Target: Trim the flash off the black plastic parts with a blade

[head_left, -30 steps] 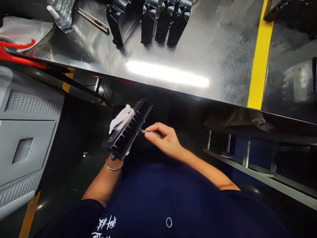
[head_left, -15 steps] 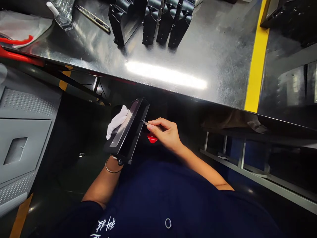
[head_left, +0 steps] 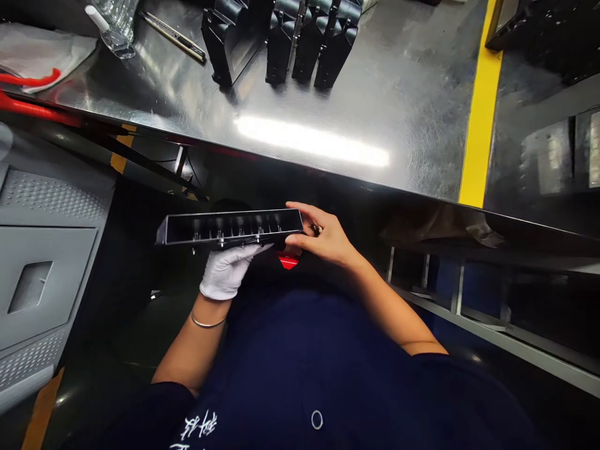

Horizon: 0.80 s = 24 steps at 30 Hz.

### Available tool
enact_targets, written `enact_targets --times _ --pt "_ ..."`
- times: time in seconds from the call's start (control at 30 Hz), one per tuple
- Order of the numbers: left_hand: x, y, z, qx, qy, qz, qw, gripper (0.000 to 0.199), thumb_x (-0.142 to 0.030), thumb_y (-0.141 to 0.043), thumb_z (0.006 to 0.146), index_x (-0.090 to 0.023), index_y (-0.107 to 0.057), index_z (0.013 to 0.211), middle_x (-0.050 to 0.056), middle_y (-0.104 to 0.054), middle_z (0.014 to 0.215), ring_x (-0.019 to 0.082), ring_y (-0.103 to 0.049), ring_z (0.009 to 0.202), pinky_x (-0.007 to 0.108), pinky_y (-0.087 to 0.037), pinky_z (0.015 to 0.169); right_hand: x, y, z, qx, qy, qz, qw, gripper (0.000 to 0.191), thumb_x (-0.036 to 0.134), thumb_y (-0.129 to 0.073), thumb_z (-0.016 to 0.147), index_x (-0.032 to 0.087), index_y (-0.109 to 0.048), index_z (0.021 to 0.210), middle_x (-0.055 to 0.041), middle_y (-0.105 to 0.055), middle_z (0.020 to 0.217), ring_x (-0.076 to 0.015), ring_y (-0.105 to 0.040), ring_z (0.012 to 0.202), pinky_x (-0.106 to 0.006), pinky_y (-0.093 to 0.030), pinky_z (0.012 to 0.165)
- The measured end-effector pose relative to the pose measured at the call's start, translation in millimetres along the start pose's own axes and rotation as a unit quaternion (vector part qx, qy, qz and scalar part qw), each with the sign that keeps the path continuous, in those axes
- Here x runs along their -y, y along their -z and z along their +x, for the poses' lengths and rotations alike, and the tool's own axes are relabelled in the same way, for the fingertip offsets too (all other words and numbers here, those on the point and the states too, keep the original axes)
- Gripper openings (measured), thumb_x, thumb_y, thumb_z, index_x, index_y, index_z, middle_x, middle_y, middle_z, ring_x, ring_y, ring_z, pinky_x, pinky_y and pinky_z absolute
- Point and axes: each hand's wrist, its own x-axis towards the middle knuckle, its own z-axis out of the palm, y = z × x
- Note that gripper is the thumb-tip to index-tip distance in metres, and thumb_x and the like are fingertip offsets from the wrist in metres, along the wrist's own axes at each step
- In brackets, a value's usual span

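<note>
A long black plastic housing is held above my lap, its ribbed hollow side facing me and a row of small pegs along its lower edge. My left hand, in a white glove, supports it from below. My bare right hand grips its right end between thumb and fingers. A small shiny bit of a slim metal tool shows inside the right hand; most of it is hidden by the fingers.
On the metal bench several black housings stand upright. A utility knife, a clear bottle and red-handled pliers or similar lie at the left. Yellow tape crosses the bench; a grey plastic case is at far left.
The black housing has turned from steeply slanted to nearly level, its hollow side now toward me. My right hand has gone from working the pointed tool along it to gripping its right end.
</note>
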Motion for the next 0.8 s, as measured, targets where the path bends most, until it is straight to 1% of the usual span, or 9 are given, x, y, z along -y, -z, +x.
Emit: enact_targets --times 0.03,0.1,0.2,0.3,0.4,0.47,0.57,0.67,0.8 --pt "-2 -0.5 1 0.016 0.029 -0.007 0.999 0.042 -0.014 -0.087 0.052 -0.023 -0.072 0.091 0.005 -0.071 0.11 0.034 -0.061 0.117 0.06 -0.053 0.095 1 0 -1 0.01 0.009 -0.014 1.0 0.072 0.055 -0.074 0.07 0.01 -0.061 0.126 0.0015 -0.052 0.071 0.0055 -0.028 0.054 -0.009 -0.026 0.053" --pt "-6 -3.4 3 0.04 0.04 -0.025 0.998 0.036 -0.022 -0.086 0.06 -0.023 -0.071 0.093 0.006 -0.07 0.116 0.033 -0.057 0.124 0.057 -0.052 0.098 1 -6 -1 -0.003 0.026 -0.033 0.999 0.064 0.055 -0.07 0.074 0.01 -0.064 0.119 -0.0011 -0.058 0.081 0.0052 -0.032 0.057 -0.01 -0.028 0.054" --pt "-7 -13.5 9 0.009 0.014 -0.066 0.998 0.034 -0.037 -0.085 0.065 -0.023 -0.069 0.091 0.004 -0.068 0.119 0.028 -0.054 0.127 0.047 -0.05 0.103 -3 -21 0 -0.034 0.047 -0.087 0.994 0.06 0.057 -0.068 0.076 0.015 -0.065 0.119 -0.003 -0.062 0.098 0.0011 -0.049 0.071 -0.01 -0.036 0.065" --pt "-7 -25.6 17 -0.061 -0.02 -0.074 0.995 0.033 -0.028 -0.085 0.063 -0.021 -0.067 0.09 0.002 -0.069 0.112 0.023 -0.06 0.118 0.037 -0.051 0.103 -6 -32 1 -0.058 0.023 -0.163 0.985 0.062 0.06 -0.067 0.076 0.018 -0.064 0.121 -0.0038 -0.062 0.103 -0.0038 -0.055 0.085 -0.012 -0.039 0.073" --pt "-5 -35.2 23 -0.087 -0.1 -0.06 0.989 0.036 -0.019 -0.082 0.065 -0.023 -0.065 0.097 0.001 -0.068 0.113 0.022 -0.063 0.113 0.039 -0.052 0.101 -4 -31 -3 -0.071 -0.015 -0.184 0.98 0.066 0.065 -0.058 0.081 0.019 -0.057 0.128 -0.0041 -0.061 0.104 -0.0045 -0.054 0.086 -0.013 -0.038 0.074" --pt "-2 -39.3 24 -0.097 -0.183 -0.036 0.978 0.046 -0.019 -0.081 0.067 -0.028 -0.062 0.108 -0.001 -0.066 0.12 0.022 -0.062 0.115 0.041 -0.051 0.102 -3 -28 -7 -0.063 -0.035 -0.157 0.985 0.061 0.064 -0.045 0.09 0.019 -0.053 0.13 -0.0035 -0.06 0.1 -0.0029 -0.053 0.082 -0.012 -0.038 0.072" --pt "3 -42.5 24 -0.115 -0.279 0.024 0.953 0.06 -0.023 -0.08 0.07 -0.034 -0.053 0.123 -0.003 -0.061 0.127 0.02 -0.06 0.119 0.039 -0.049 0.106 -4 -31 -12 -0.046 -0.045 -0.065 0.996 0.054 0.06 -0.038 0.094 0.014 -0.056 0.117 -0.0021 -0.057 0.085 0.0003 -0.048 0.07 -0.011 -0.036 0.066" --pt "9 -43.2 23 -0.137 -0.316 0.053 0.937 0.068 -0.026 -0.082 0.069 -0.032 -0.046 0.126 -0.001 -0.059 0.127 0.018 -0.06 0.118 0.037 -0.047 0.108 -6 -42 -12 -0.062 -0.028 0.029 0.997 0.054 0.061 -0.047 0.089 0.01 -0.057 0.103 -0.0028 -0.056 0.084 0.0019 -0.045 0.068 -0.009 -0.037 0.064" --pt "13 -40.1 22 -0.16 -0.349 0.063 0.921 0.068 -0.023 -0.084 0.066 -0.03 -0.042 0.119 -0.001 -0.059 0.121 0.016 -0.062 0.113 0.038 -0.048 0.107 -11 -56 -8 -0.103 -0.036 0.088 0.99 0.057 0.062 -0.052 0.085 0.007 -0.057 0.1 -0.0045 -0.056 0.087 0.0018 -0.046 0.071 -0.008 -0.04 0.066"
